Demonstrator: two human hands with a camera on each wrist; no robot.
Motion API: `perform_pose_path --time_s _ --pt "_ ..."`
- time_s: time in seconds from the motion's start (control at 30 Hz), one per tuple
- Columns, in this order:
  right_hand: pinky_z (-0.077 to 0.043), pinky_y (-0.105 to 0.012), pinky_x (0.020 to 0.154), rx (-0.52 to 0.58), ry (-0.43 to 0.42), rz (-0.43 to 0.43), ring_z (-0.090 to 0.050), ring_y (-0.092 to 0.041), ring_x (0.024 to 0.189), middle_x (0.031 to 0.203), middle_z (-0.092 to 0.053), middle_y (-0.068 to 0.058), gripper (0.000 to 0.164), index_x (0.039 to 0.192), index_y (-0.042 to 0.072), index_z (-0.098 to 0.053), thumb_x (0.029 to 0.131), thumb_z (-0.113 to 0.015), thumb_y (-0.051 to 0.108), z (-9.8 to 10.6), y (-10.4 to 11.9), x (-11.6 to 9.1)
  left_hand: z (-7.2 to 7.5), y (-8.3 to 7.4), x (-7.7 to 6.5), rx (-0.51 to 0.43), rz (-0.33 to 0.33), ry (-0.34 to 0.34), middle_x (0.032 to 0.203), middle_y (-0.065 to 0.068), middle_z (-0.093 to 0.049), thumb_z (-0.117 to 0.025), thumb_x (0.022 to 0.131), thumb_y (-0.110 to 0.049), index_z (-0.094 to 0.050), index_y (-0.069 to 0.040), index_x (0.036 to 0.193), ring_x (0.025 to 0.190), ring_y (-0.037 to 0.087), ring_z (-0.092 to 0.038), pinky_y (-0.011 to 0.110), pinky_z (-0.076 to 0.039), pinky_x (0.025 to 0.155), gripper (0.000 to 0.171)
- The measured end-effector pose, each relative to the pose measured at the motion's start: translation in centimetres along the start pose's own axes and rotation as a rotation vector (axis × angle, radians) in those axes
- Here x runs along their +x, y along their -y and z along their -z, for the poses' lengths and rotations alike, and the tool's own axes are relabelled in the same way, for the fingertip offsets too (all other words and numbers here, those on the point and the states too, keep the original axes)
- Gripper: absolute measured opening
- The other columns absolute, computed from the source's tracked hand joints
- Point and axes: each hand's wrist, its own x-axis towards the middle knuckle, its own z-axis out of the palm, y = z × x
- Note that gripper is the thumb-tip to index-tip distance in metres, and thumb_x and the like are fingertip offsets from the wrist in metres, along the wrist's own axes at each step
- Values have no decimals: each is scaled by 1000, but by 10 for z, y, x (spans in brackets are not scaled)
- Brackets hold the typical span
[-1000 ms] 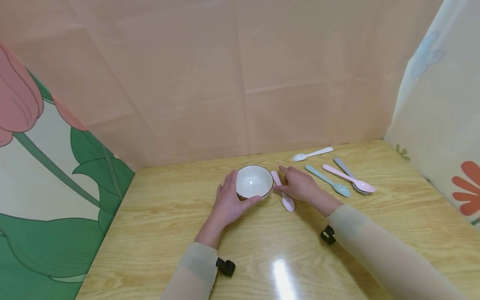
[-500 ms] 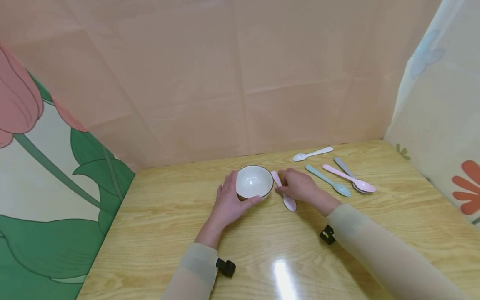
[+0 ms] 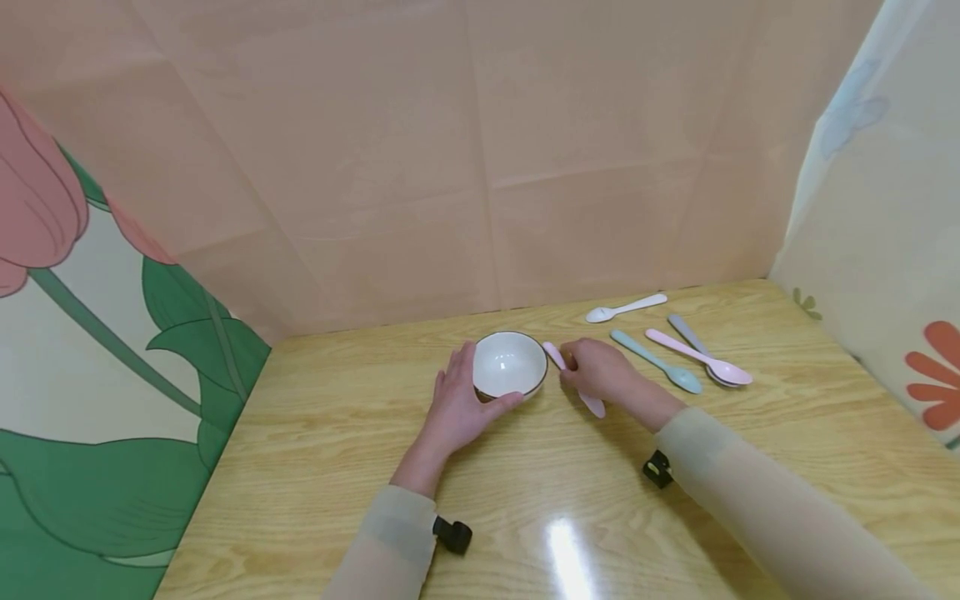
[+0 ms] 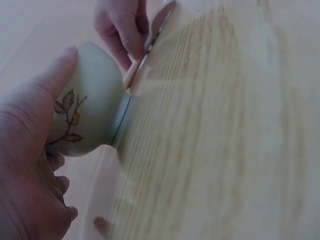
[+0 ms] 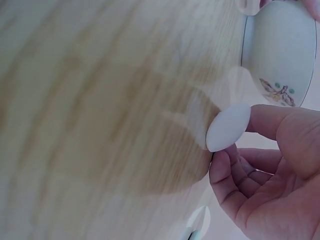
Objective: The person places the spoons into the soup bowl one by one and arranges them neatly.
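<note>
A white bowl with a dark rim (image 3: 513, 367) stands upright on the table. My left hand (image 3: 457, 408) holds it from the near left, thumb along the near side and fingers around the left side. The left wrist view shows a leafy brown sprig on the bowl's outer wall (image 4: 95, 105). Just right of the bowl, my right hand (image 3: 600, 368) pinches a pale pink spoon (image 3: 594, 406) around its middle. Its handle end points toward the bowl, and the hand hides its midsection. From the right wrist, the spoon's rounded end (image 5: 229, 127) shows between thumb and fingers, low over the wood.
Right of my right hand lie a teal spoon (image 3: 660, 364) and a pink spoon (image 3: 693, 356) crossing over a grey-purple spoon (image 3: 686, 333). A white spoon (image 3: 626, 308) lies farther back. A peach sheet (image 3: 375, 167) hangs behind the wooden table (image 3: 315, 467).
My right fingers have closed on the pale pink spoon, and its rounded end has swung slightly to the right. My left hand and the bowl have stayed put.
</note>
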Motion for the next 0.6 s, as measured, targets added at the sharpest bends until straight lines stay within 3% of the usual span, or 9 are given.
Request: perform_pose_path --time_s 0.2,0.3,0.47,0.6 --pt "-46 -34 59 23 16 -48 -57 -19 63 72 -62 -1 14 86 11 -60 94 -72 8 17 22 -9 -1 0 1 -9 -2 -4 180 15 -26 -82 91 -69 -18 -11 177 169 36 -14 58 -9 134 122" --pt "-49 -34 62 22 14 -71 -59 -18 66 77 -67 -2 5 96 5 -67 93 -71 8 20 25 -10 -2 1 1 -3 -5 -10 180 15 -26 -82 91 -70 -18 -12 177 169 37 -14 58 -9 134 122" --pt "-58 -37 69 48 13 -127 -67 -20 74 94 -76 -11 43 136 -7 -70 95 -71 8 21 23 -9 -2 1 0 -1 3 1 181 13 -23 -82 91 -70 -17 -12 177 169 36 -13 56 -9 135 122" --pt "-60 -40 71 70 26 -162 -71 -22 79 103 -78 -16 52 146 -7 -64 97 -71 9 21 18 -9 -1 1 -1 -5 4 5 182 12 -23 -82 91 -69 -16 -12 177 169 34 -13 55 -8 135 122"
